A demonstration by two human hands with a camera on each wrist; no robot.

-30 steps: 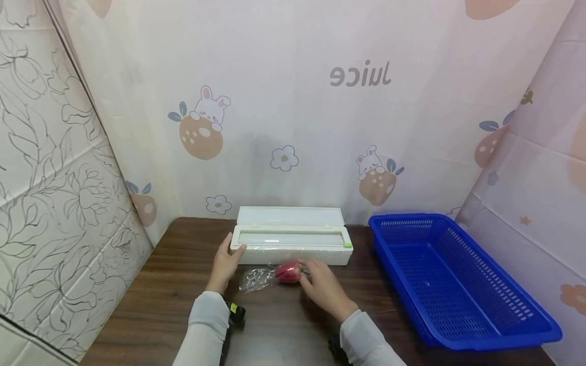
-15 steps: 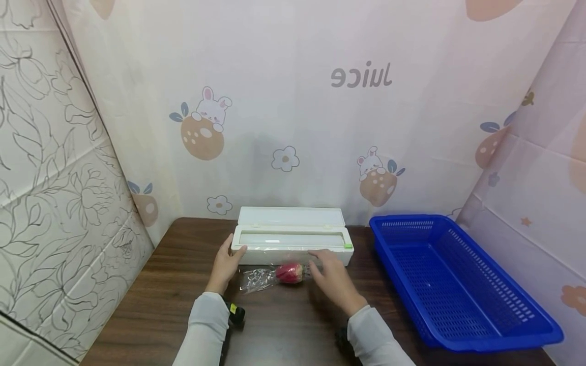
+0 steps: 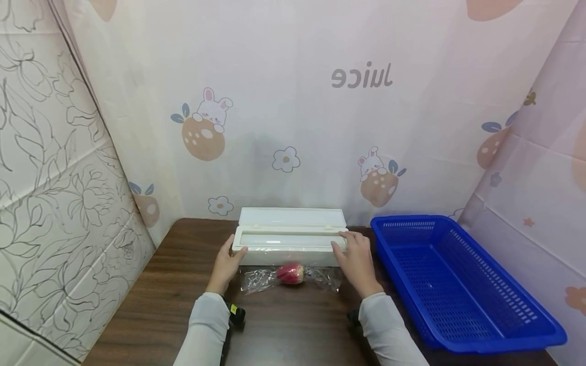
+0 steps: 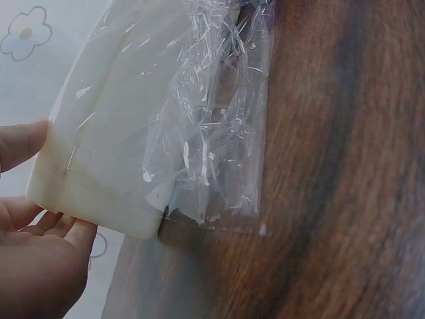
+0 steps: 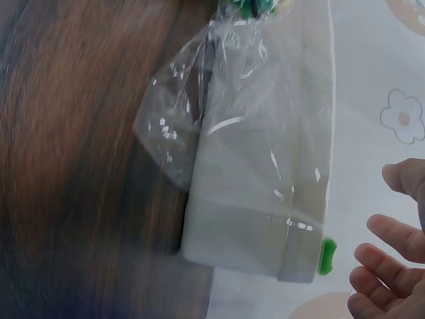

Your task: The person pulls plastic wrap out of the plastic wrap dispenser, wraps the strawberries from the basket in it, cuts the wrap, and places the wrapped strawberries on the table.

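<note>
A white cling film dispenser (image 3: 286, 258) stands on the table with its lid (image 3: 293, 217) raised at the back. My left hand (image 3: 226, 266) grips its left end, thumb on the front edge and fingers round the end, as the left wrist view shows. My right hand (image 3: 358, 260) is over the right end, fingers spread and bent a little; in the right wrist view they are apart from the box. In front lies a red, rounded thing (image 3: 290, 274) with a pale end, wrapped in clear film (image 3: 258, 279) that spreads out on both sides. Its kind is unclear.
A blue plastic basket (image 3: 409, 300) with slotted sides stands on the right of the dark wooden table (image 3: 151, 305). A green slider (image 5: 327, 256) sits at the dispenser's right end. Printed curtains hang behind and at both sides.
My right hand has let go of the wrapped red thing's right side and moved right and up to the dispenser's right end. My left hand has stayed in place.
</note>
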